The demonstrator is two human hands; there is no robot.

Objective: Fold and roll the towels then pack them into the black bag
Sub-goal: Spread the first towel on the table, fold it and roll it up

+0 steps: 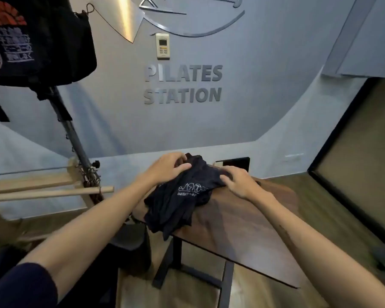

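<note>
A dark towel (182, 196) with a pale printed logo lies bunched on the far left corner of a wooden bench (242, 230), its near edge spilling over the bench's left rim. The left hand (167, 166) sits on the far end of the towel, its fingers (182, 166) curled down into the cloth and pinching a fold of it. The right hand (240, 182) rests at the towel's right edge, just where the cloth meets the bare wood; its fingers (226, 181) are bent and touch the fabric, but whether they truly pinch it or only press on it cannot be told, since the frame is blurred there. Both forearms reach in from the near side, the left one coming out of a dark sleeve (20, 285). Below the bench's left rim, just under the hanging part of the towel, stands a black bag (131, 238), partly hidden by the left forearm. Behind the bench, against the wall, a thin dark panel (233, 163) shows beyond the right hand. Left of the bench stand pale wooden bars (49, 192) and a slanted metal pole (73, 138). On the grey wall above the bench are raised letters reading PILATES STATION (182, 84), and over them a white wall remote (162, 45). A dark printed garment (31, 41) hangs high to the left of the lettering.
</note>
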